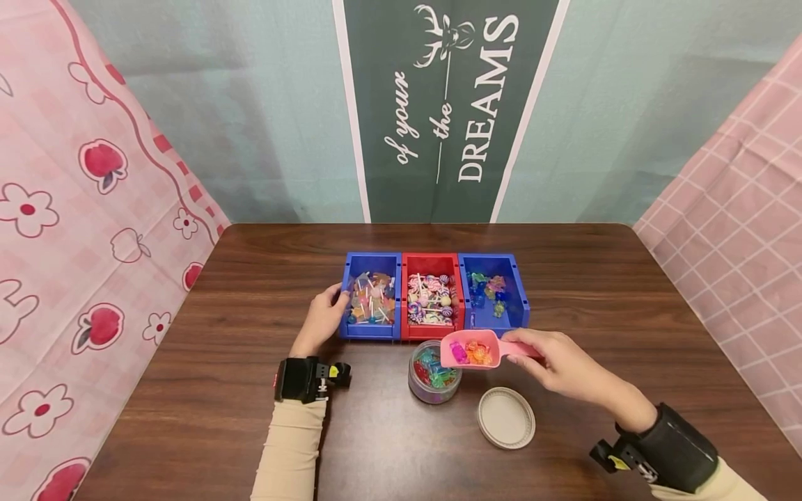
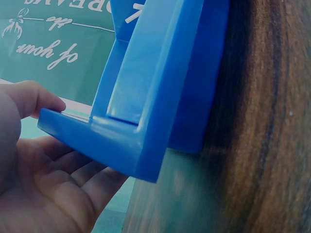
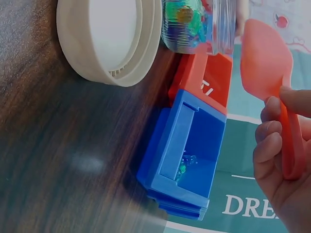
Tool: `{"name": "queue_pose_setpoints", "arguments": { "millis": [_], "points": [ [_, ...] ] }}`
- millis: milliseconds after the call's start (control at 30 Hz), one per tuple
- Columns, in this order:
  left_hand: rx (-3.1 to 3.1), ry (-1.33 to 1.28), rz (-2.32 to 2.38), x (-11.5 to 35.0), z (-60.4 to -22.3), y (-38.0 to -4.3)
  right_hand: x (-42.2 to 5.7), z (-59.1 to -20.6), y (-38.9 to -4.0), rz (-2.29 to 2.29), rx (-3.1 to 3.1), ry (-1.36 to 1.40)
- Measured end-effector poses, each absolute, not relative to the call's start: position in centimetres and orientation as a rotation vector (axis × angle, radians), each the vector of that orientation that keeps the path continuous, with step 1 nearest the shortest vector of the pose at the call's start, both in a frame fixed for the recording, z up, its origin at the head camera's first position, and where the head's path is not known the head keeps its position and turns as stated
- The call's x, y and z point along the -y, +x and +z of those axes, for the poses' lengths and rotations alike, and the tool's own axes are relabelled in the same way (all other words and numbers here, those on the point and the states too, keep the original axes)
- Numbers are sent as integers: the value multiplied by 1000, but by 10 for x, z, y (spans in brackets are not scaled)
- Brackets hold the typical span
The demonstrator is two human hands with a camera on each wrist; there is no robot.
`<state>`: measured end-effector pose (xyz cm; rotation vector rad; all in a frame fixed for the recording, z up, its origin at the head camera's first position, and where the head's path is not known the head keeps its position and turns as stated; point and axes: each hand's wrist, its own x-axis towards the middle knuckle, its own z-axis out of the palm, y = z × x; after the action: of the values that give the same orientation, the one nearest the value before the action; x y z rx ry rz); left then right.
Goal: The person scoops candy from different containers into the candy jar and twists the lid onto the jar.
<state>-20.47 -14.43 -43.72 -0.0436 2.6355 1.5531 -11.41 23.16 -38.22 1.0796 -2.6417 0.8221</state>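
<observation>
My right hand (image 1: 554,362) grips the handle of a pink scoop (image 3: 267,58), which carries purple and orange candy-shaped pieces (image 1: 473,353). The scoop overlaps the rim of a clear jar (image 1: 434,394) of colourful pieces in the head view. At the left end of a joined row, my left hand (image 1: 322,320) holds the side wall of a blue bin (image 2: 141,92), thumb at the rim and fingers outside. That bin contains lollipop-like pieces (image 1: 372,299). Beside it, a red bin (image 1: 432,263) contains striped lollipops, and the right blue bin (image 1: 495,264) has a few translucent pieces (image 1: 489,287).
A round cream lid (image 1: 506,417) lies on the brown wooden table (image 1: 376,452), right of the jar and near the right forearm. A green and grey cloth (image 1: 282,104) hangs behind the table, with pink patterned cloths (image 1: 739,181) at both sides.
</observation>
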Motion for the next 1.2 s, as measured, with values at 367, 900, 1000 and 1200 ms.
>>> {"name": "queue_pose_setpoints", "arguments": {
  "millis": [367, 900, 1000, 1200],
  "points": [
    [-2619, -43, 1555, 145, -437, -204, -230, -370, -114, 619, 2710, 1105],
    [-2601, -35, 1563, 144, -436, -204, -217, -351, -121, 791, 2702, 1083],
    [-2602, -35, 1565, 144, -437, -205, -214, -348, -122, 784, 2691, 1104],
    [-2616, -35, 1559, 144, -438, -206, -213, -344, -120, 768, 2715, 1095]
  ]
}}
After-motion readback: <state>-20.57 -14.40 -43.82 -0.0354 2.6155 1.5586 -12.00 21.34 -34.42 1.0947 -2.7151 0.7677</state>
